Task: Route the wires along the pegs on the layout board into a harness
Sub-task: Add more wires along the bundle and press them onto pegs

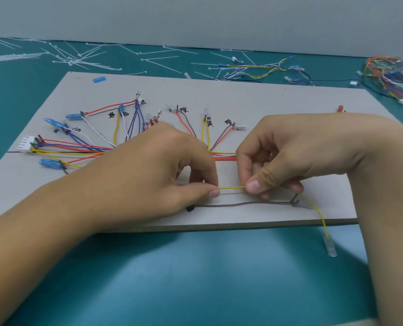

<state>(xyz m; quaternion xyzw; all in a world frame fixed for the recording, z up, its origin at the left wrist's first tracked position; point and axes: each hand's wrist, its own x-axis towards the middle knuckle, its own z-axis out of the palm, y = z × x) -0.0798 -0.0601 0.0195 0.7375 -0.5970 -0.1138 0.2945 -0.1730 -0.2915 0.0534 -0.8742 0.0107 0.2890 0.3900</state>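
head | left hand [163, 170] and right hand [287, 158] each pinch yellow wire [232, 187], taut between them above board [289, 100] | tail droops past right hand to terminal [329, 247] | light, limp, thin; likely best pinched close to peg [294, 199]

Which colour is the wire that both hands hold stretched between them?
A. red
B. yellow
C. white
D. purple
B: the left hand and the right hand each pinch the yellow wire, which runs straight between their thumbs near the front edge of the layout board.
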